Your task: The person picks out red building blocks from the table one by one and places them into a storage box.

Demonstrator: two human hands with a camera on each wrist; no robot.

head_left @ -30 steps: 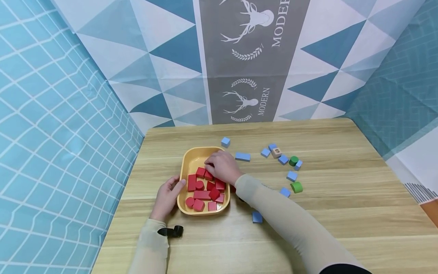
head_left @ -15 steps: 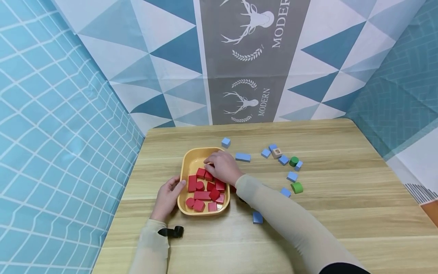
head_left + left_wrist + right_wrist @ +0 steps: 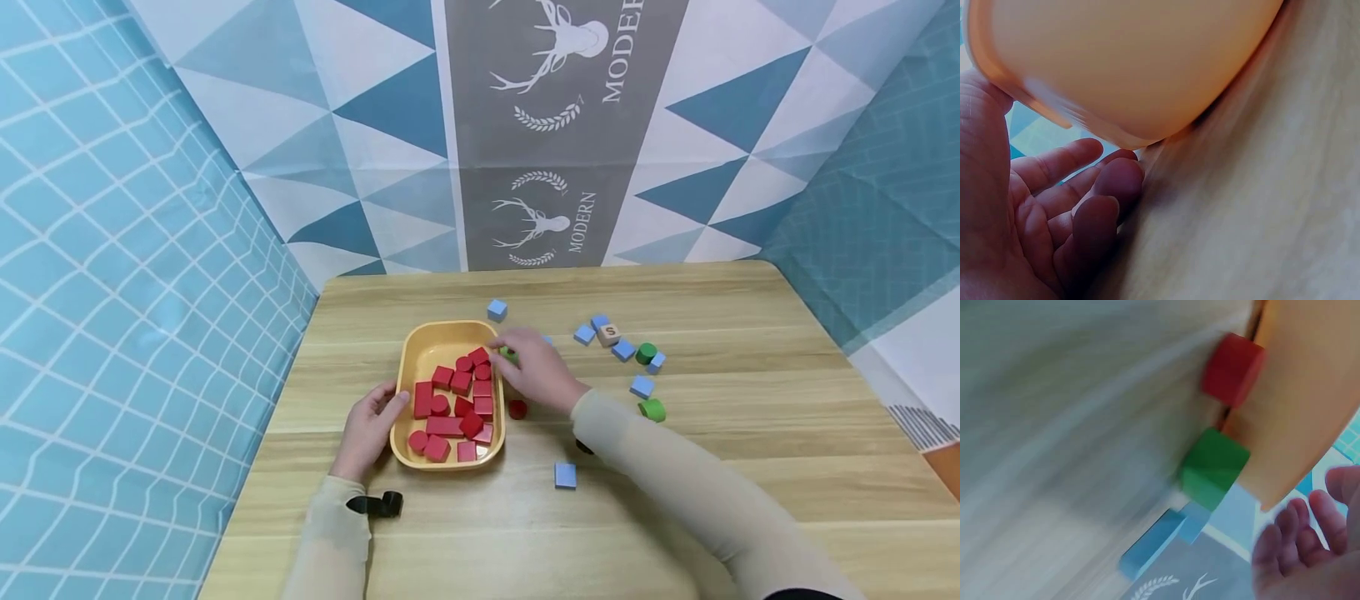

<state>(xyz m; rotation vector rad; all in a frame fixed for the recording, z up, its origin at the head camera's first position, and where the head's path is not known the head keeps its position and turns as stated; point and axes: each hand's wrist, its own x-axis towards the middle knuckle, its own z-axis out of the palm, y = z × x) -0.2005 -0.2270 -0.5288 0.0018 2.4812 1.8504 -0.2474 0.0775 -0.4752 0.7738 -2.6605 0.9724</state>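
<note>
A yellow plastic tray point(image 3: 432, 342) holds several red blocks point(image 3: 444, 427), among them cubes, discs and bars. At its left side my left hand point(image 3: 365, 432) holds the rim, thumb hooked over the edge. The left wrist view shows the fingers point(image 3: 1088, 231) loosely bent below the tray's outer wall. My right hand point(image 3: 538, 371) hovers over the tray's right rim, its fingers loosely bent with nothing between them. A green block point(image 3: 1215, 469) and a red cylinder point(image 3: 1233, 370) lie on the table just outside the tray, close by that hand.
Several blue blocks point(image 3: 642, 386) lie scattered to the right, one point(image 3: 566, 476) nearer the front. A wooden letter cube point(image 3: 609, 335), a green cylinder point(image 3: 646, 353) and a green arched block point(image 3: 652, 409) are among them. Patterned cloth point(image 3: 390, 192) hangs behind the table.
My right hand has moved right, from inside the tray to its right rim, uncovering red blocks, the red cylinder and the green block. My left hand has stayed at the tray.
</note>
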